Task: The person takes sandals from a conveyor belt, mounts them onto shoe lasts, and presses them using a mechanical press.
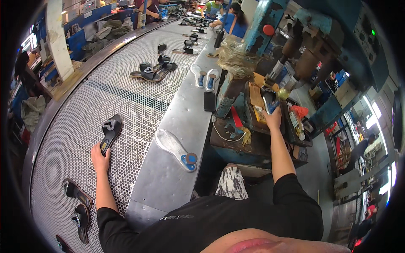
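My left hand (101,157) reaches over the perforated conveyor and grips the heel end of a black slide sandal (112,128), which has a heart-shaped ornament on its strap. To the right, my right hand (274,118) is closed on a blue-and-clear piece (271,105) under the press head (291,78). A dark item lies against that piece, partly hidden, so I cannot make out its kind. Between my arms, on the metal ledge (147,185), rests a clear sole-shaped template (172,145) with a blue heel part and a round brown knob.
Two more clear templates (204,77) and a black phone (209,101) lie farther up the ledge. Several black sandals (154,71) sit ahead on the conveyor; others (81,217) are at lower left. A blue press column (263,29) stands at right. Co-workers (234,23) are at the far end.
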A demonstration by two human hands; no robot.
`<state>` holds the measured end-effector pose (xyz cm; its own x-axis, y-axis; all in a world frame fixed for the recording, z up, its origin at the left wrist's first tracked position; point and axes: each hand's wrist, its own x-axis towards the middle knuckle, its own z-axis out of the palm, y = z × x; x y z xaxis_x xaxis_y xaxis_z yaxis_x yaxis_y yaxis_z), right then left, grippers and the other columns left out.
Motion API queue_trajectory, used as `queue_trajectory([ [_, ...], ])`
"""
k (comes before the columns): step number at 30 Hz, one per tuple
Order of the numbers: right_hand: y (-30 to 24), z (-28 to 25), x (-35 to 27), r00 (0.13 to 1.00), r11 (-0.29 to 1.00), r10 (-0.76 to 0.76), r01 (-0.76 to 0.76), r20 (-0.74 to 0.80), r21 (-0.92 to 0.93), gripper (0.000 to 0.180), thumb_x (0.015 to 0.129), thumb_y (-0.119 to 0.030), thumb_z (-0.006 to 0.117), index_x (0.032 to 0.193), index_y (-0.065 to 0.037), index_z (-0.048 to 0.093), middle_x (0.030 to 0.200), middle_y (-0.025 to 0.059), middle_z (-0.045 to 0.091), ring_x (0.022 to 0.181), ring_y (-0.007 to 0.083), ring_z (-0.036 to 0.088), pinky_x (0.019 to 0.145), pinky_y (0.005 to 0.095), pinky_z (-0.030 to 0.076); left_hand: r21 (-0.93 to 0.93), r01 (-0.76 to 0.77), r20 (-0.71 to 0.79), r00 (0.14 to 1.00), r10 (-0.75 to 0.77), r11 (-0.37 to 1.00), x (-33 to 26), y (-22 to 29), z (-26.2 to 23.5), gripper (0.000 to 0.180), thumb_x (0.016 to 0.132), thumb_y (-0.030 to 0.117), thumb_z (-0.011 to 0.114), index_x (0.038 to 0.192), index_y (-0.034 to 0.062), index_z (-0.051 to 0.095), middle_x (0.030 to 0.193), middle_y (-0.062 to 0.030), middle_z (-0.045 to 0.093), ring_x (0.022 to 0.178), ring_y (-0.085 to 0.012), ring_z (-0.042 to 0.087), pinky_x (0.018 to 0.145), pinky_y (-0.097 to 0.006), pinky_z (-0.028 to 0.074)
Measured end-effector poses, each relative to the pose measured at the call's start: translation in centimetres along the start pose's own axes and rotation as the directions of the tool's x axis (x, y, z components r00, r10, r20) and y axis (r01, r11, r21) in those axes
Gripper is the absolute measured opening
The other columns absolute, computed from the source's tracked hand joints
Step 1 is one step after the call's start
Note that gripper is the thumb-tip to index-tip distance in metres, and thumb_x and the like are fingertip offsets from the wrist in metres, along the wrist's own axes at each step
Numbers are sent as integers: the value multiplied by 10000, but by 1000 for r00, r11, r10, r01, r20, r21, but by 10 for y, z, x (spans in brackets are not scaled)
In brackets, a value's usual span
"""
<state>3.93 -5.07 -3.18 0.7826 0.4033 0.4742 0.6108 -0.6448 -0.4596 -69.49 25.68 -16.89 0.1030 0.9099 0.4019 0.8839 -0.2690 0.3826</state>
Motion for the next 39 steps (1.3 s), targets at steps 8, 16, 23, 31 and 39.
queue_trajectory([
  [8, 14, 5, -51, 992, 980, -18, 42, -125, 196, 758, 696, -294, 819, 1339, -39, 509, 1186, 197, 629, 1097, 378, 609, 915, 445, 479, -83, -48, -37, 998, 45, 995, 1, 1, -3, 502, 797, 265, 737, 1209, 34, 567, 1222, -153, 565, 1152, -348, 519, 1004, -433, 420],
  [16, -74, -8, -237, 969, 661, -229, 226, -94, 716, 624, 679, -38, 740, 1251, -11, 492, 1303, 133, 590, 1168, 246, 568, 1038, 356, 403, 37, -18, 15, 1000, 18, 999, -18, 11, -10, 581, 797, 362, 719, 1246, 28, 564, 1281, -150, 532, 1202, -346, 486, 1031, -444, 397],
  [23, -136, 57, -261, 881, 629, -448, 193, 148, 753, 713, 702, -121, 753, 1366, -59, 501, 1131, 127, 603, 1016, 273, 610, 922, 375, 474, 59, 22, -12, 1000, -21, 998, -22, 43, 5, 580, 869, 400, 646, 1300, 31, 526, 1388, -194, 488, 1315, -362, 425, 1107, -490, 316],
  [31, -147, 88, -277, 892, 745, -356, 92, 278, 661, 813, 706, -149, 760, 1381, -1, 333, 1304, 250, 475, 1230, 418, 470, 1055, 441, 388, -16, 35, -79, 996, -36, 999, -36, 44, 2, 563, 774, 295, 756, 1207, -8, 562, 1265, -188, 571, 1205, -373, 508, 1058, -441, 388],
  [39, -139, 19, -325, 656, 575, -636, 50, 407, 817, 828, 770, -209, 782, 1425, 6, 322, 1357, 196, 474, 1280, 301, 487, 1079, 330, 372, -665, 373, 127, 910, -394, 647, -71, 107, -17, 443, 805, 124, 749, 1189, -4, 568, 1095, -148, 627, 959, -277, 642, 840, -381, 534],
])
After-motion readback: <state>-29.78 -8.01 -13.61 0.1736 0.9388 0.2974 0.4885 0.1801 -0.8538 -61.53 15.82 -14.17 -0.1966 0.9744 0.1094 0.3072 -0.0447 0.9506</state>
